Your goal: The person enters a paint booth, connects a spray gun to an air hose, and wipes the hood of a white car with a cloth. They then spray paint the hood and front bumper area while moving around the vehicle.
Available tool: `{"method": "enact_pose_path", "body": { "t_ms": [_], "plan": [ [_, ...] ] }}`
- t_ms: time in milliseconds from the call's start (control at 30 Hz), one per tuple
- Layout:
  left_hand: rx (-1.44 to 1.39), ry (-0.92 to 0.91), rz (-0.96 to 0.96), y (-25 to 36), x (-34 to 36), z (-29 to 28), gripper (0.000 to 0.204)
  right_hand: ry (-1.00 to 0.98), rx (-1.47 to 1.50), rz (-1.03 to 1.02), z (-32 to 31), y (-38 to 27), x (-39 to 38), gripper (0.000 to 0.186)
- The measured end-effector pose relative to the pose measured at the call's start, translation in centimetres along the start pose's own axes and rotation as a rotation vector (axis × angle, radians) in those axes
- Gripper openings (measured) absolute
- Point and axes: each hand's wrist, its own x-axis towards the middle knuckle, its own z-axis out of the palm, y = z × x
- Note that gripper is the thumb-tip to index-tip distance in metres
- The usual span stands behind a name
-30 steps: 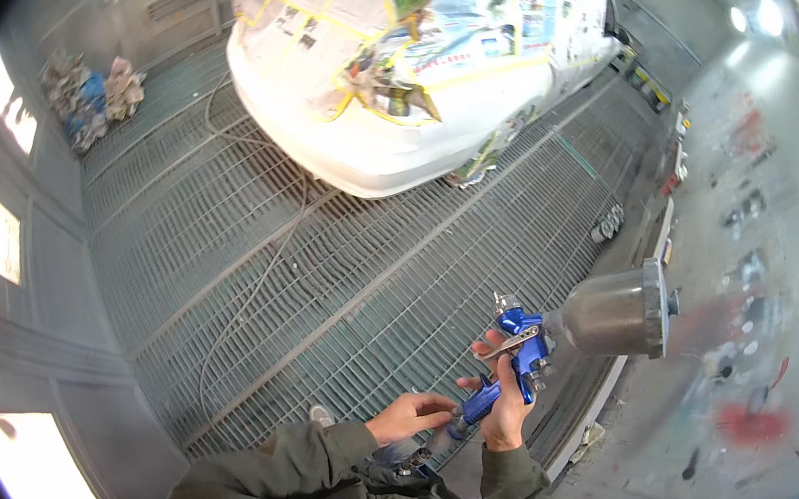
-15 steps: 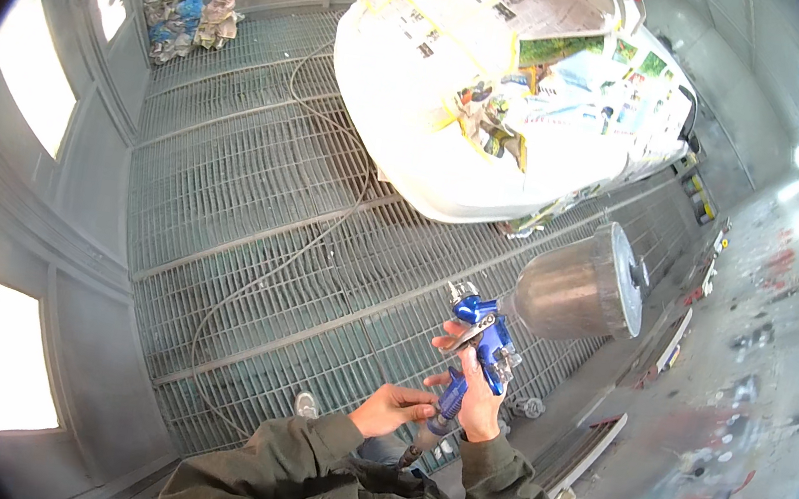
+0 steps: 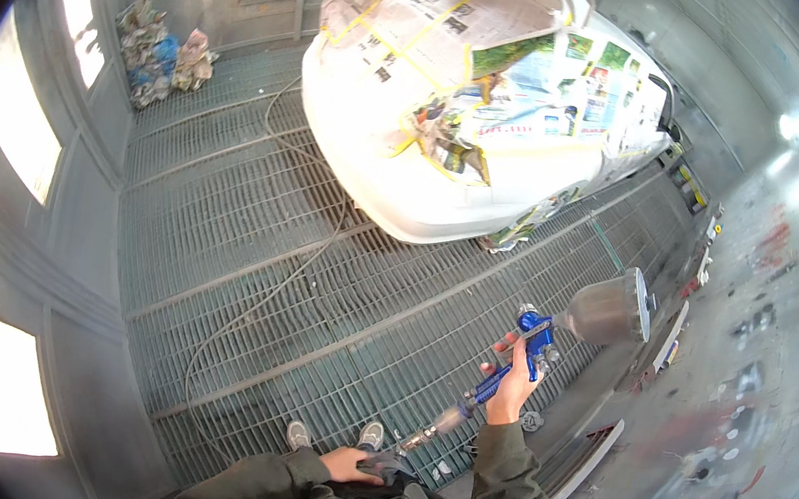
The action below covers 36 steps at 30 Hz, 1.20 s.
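Note:
My right hand (image 3: 510, 393) is closed round the blue grip of a spray gun (image 3: 536, 334), held out to the right of my body. A large metal cup (image 3: 603, 312) with a pale lid sits tilted on top of the gun. Below the grip, a clear inline filter (image 3: 448, 419) and metal fittings run down toward my waist. My left hand (image 3: 349, 465) is low in front of my jacket hem, fingers curled at some dark grey material. What it grips is partly hidden.
A white car (image 3: 416, 201), partly covered with newspaper and yellow tape, stands ahead on a metal grate floor (image 3: 214, 276). An air hose (image 3: 318, 254) snakes across the grate. Crumpled paper (image 3: 156, 66) is piled at the far left. A paint-spotted wall (image 3: 728, 434) runs along the right.
My left hand has left the gun's lower grip and dropped down left to my waist. My right hand has moved the spray gun right and slightly lower. The view has shifted too.

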Motion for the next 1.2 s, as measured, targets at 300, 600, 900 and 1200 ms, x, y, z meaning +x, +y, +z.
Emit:
{"method": "enact_pose_path", "body": {
  "t_ms": [300, 600, 900, 1200],
  "plan": [
    [0.303, 0.227, -0.578, -12.3, -7.5, -0.1, 0.058, 0.106, 0.075, -0.126, -6.0, -5.0, 9.4, 0.021],
    [0.271, 0.477, -0.939, -16.6, -10.8, 4.0, 0.028, 0.12, -0.034, -0.217, -10.1, -9.0, 13.1, 0.02],
    [0.178, 0.478, -1.023, -15.6, -9.4, 4.4, 0.025, -0.014, -0.176, -0.131, -11.9, -6.4, 12.0, 0.021],
    [0.139, 0.517, -1.119, -15.3, -10.2, 4.8, 0.025, -0.045, -0.225, -0.077, -11.9, -3.6, 10.2, 0.022]
  ]
}}
